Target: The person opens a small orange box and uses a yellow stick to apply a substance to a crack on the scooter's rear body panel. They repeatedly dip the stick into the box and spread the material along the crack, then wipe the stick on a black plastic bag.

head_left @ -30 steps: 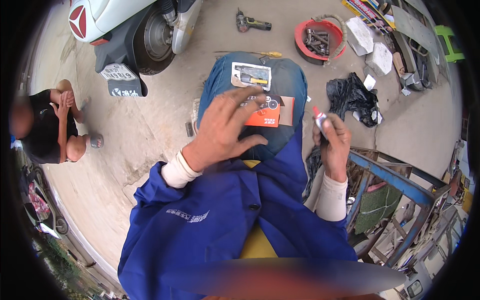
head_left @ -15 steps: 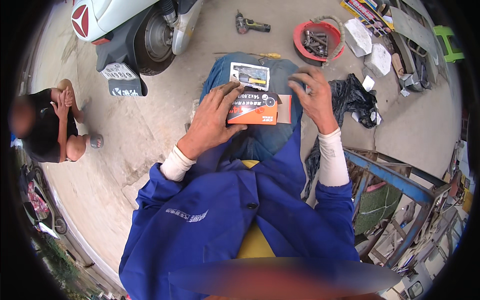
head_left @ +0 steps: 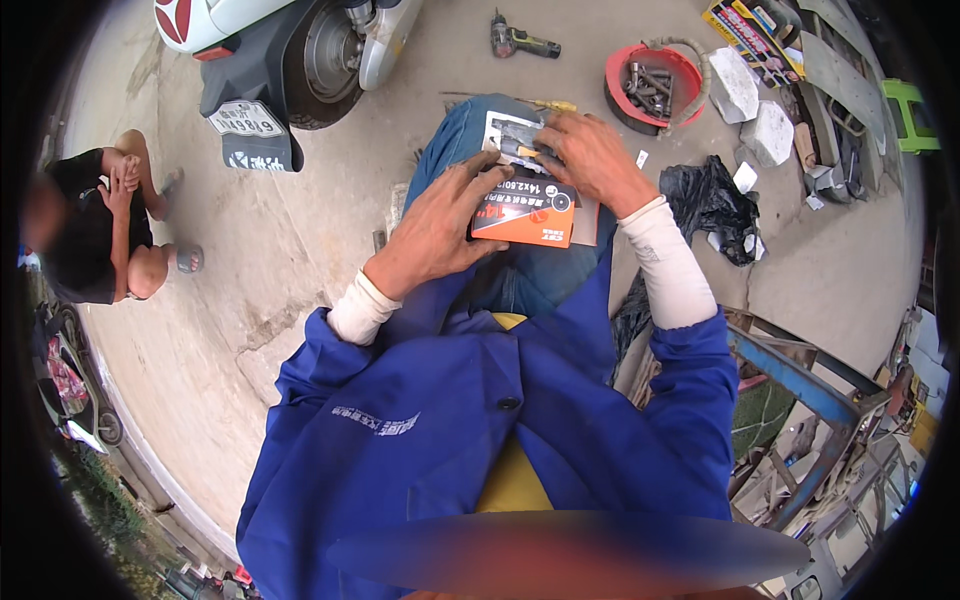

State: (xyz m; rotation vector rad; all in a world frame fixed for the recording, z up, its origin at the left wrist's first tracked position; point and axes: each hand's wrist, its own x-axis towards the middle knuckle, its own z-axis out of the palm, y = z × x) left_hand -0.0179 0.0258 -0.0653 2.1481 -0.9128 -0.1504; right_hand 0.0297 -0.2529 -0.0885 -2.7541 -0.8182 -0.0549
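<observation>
My left hand (head_left: 440, 218) is closed round the left end of an orange and black cardboard box (head_left: 525, 212) resting on my jeans. Beyond the box lies a flat packet (head_left: 502, 132) with a white border, dark middle and a bit of yellow. My right hand (head_left: 590, 160) reaches over that packet, its fingers bent onto the right part and covering it. A flap at the box's right end stands open, partly below my right wrist. Whether my right fingertips pinch something small from the packet is hidden.
A cordless drill (head_left: 522, 40), a yellow-handled screwdriver (head_left: 555, 105) and a red bowl (head_left: 622, 85) of sockets lie ahead. White foam blocks (head_left: 768, 133) and a black plastic bag (head_left: 705, 205) are rightward. A scooter (head_left: 265, 80) stands front left; a person (head_left: 105, 230) squats left.
My right hand has come down from the right of the box onto the packet, and its fingers have bent. The left hand keeps the box. The view has shifted slightly.
</observation>
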